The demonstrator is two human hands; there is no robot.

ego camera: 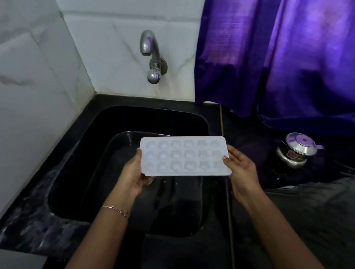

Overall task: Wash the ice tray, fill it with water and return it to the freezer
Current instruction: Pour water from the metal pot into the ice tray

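Observation:
A white ice tray (184,155) with several small compartments hangs level above the black sink (80,169). My left hand (134,173) grips its left short end, thumb on top and fingers underneath. My right hand (241,171) holds the right short end, thumb on the rim and fingers below. The metal tap (150,47) sticks out of the tiled wall above the sink, and no water runs from it.
White tiles cover the wall on the left and behind the sink. A purple curtain (295,58) hangs at the right. A steel pressure cooker (296,152) stands on the dark counter to the right of the sink.

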